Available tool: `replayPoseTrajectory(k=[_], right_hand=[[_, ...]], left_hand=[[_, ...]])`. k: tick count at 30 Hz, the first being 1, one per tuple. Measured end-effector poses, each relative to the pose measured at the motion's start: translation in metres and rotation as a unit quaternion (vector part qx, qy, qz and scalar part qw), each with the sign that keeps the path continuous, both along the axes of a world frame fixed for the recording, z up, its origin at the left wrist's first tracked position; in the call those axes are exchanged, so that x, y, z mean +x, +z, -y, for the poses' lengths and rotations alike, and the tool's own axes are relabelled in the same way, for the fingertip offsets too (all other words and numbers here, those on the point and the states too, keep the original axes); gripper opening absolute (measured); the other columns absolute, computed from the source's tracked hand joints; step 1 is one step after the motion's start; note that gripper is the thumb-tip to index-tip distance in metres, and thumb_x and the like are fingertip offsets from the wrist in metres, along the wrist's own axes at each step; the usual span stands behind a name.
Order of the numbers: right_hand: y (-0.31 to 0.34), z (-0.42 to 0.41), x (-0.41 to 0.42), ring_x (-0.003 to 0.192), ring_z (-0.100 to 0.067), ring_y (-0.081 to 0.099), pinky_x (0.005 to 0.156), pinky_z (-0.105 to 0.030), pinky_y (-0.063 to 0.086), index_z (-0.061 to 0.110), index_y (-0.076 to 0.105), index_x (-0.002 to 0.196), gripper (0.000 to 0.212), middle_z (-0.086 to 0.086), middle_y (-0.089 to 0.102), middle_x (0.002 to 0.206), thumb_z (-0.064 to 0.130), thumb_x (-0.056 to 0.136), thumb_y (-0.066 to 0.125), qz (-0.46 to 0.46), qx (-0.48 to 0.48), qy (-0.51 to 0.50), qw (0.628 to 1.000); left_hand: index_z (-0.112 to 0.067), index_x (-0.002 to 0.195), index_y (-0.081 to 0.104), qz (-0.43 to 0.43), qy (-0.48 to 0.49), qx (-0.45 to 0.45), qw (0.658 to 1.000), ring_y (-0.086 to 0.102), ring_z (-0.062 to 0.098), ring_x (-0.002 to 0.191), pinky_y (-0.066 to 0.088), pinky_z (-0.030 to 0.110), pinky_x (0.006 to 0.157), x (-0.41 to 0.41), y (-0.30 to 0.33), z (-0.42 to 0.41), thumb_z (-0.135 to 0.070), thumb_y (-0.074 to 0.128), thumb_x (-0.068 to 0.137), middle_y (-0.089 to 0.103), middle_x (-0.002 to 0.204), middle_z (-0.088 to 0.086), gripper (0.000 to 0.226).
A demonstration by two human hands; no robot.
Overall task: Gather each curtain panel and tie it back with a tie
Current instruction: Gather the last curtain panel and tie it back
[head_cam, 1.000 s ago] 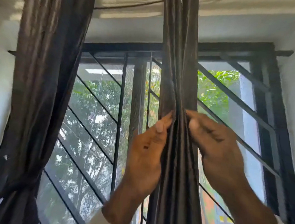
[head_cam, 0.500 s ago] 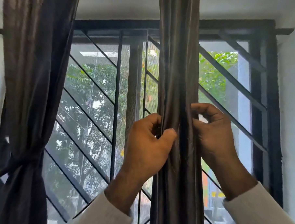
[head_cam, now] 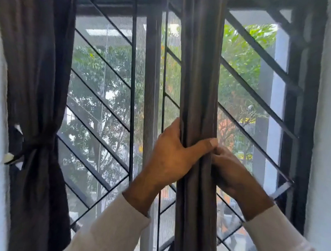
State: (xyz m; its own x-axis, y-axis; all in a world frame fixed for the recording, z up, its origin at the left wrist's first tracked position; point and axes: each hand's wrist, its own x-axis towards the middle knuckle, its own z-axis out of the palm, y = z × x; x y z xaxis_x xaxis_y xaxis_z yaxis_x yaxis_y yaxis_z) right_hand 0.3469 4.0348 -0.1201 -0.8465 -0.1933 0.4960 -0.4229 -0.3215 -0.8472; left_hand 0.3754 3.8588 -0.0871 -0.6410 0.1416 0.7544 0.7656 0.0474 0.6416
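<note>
Left hand (head_cam: 171,156) clasps the gathered curtain panel (head_cam: 200,89) at frame centre, right hand (head_cam: 229,171) pinching its far edge; folds should be kept bunched tight before tying.

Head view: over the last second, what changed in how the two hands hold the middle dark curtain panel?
The left hand went from fingertips pinching the pleats to wrapping round the gathered middle dark curtain panel, thumb across its front. The right hand dropped lower and closed in behind the bundle at its right edge. The camera tilted downward. The left dark curtain panel stayed tied back with its tie.
</note>
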Motion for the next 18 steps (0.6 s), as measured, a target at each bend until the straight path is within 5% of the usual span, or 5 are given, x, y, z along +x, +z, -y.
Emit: replayPoseTrajectory(k=[7, 9, 12, 14, 18], right_hand=[[-0.095, -0.007, 0.021, 0.097, -0.029, 0.078, 0.079, -0.033, 0.064, 0.005, 0.078, 0.113, 0.042, -0.020, 0.078, 0.115, 0.028, 0.080, 0.091, 0.025, -0.005, -0.109, 0.994], [-0.120, -0.001, 0.037, 0.103, -0.021, 0.077, 0.086, -0.031, 0.063, 0.011, 0.075, 0.119, 0.030, -0.008, 0.080, 0.116, 0.026, 0.092, 0.075, -0.015, 0.011, -0.196, 0.980], [-0.161, 0.014, 0.061, 0.096, -0.013, 0.075, 0.081, -0.025, 0.058, 0.026, 0.073, 0.116, 0.016, 0.008, 0.080, 0.104, 0.019, 0.102, 0.067, -0.089, 0.124, -0.378, 0.913], [-0.188, 0.025, 0.074, 0.091, -0.024, 0.070, 0.077, -0.030, 0.050, 0.027, 0.069, 0.116, 0.015, 0.005, 0.074, 0.098, 0.022, 0.105, 0.060, -0.160, 0.234, -0.494, 0.822], [-0.217, 0.057, 0.097, 0.103, -0.037, 0.062, 0.086, -0.046, 0.051, 0.007, 0.064, 0.139, 0.050, -0.009, 0.066, 0.121, 0.023, 0.094, 0.050, -0.201, 0.383, -0.543, 0.720]], left_hand=[[-0.025, 0.114, 0.082, -0.043, 0.168, -0.199, 0.965, 0.077, 0.011, 0.093, 0.065, 0.037, 0.082, 0.003, -0.065, 0.013, -0.060, 0.067, 0.087, 0.082, 0.099, -0.009, 0.046], [-0.021, 0.106, 0.081, -0.020, 0.204, -0.246, 0.947, 0.074, 0.017, 0.087, 0.062, 0.035, 0.076, 0.004, -0.088, 0.013, -0.062, 0.065, 0.090, 0.076, 0.085, -0.007, 0.046], [-0.019, 0.103, 0.080, -0.016, 0.209, -0.224, 0.952, 0.075, 0.019, 0.085, 0.060, 0.036, 0.073, 0.005, -0.117, 0.013, -0.065, 0.056, 0.090, 0.077, 0.084, -0.003, 0.053], [-0.019, 0.093, 0.078, -0.033, 0.225, -0.209, 0.951, 0.073, 0.023, 0.077, 0.056, 0.035, 0.065, 0.012, -0.134, 0.010, -0.060, 0.055, 0.092, 0.076, 0.077, 0.000, 0.047], [-0.032, 0.073, 0.059, -0.028, 0.210, -0.195, 0.958, 0.060, 0.014, 0.059, 0.047, 0.031, 0.053, 0.028, -0.165, 0.001, -0.064, 0.045, 0.104, 0.057, 0.061, -0.007, 0.046]])
